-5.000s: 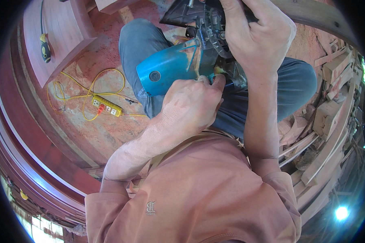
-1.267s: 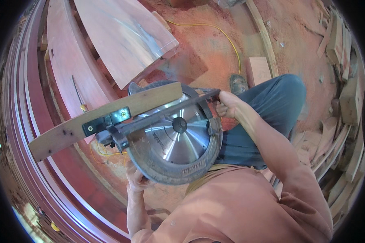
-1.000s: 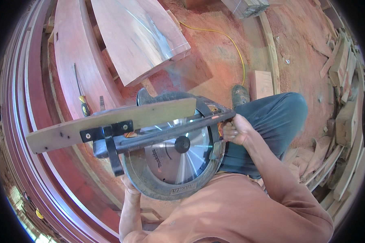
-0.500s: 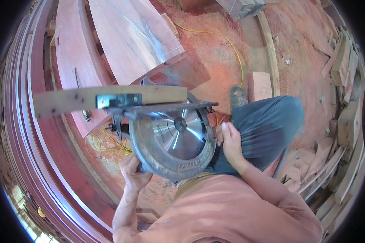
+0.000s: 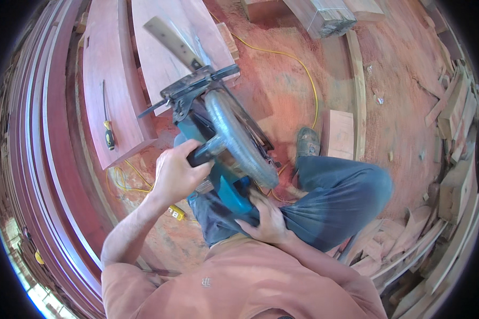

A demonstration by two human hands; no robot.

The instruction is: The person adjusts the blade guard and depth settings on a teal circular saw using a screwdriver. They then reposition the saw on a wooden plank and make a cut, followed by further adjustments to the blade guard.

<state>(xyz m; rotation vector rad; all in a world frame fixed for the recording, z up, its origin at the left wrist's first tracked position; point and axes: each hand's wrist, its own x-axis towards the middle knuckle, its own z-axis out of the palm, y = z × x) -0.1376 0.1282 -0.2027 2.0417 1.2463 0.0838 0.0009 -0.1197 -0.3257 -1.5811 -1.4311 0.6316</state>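
Note:
A teal and grey circular saw (image 5: 231,189) is held tilted above my lap, its rounded metal blade guard facing up and right. My left hand (image 5: 178,173) is wrapped round its black front handle. Closed on the rear handle is my right hand (image 5: 266,217), close to my belly. A wooden strip (image 5: 173,42) sticks out from the saw's base plate (image 5: 197,85) over a wide plank (image 5: 170,21). The blade is mostly hidden by the guard.
A screwdriver (image 5: 109,135) lies on a narrower plank (image 5: 109,64) at left. A yellow cord (image 5: 311,74) crosses the sawdust-covered floor, with a yellow socket block (image 5: 175,212) by my left forearm. Long boards (image 5: 42,133) line the left; wood offcuts (image 5: 404,234) pile at right.
The saw has turned from blade side up to handles up, and its wooden strip swung away from me. My left hand moved up to the front handle; my right hand shifted left onto the rear handle.

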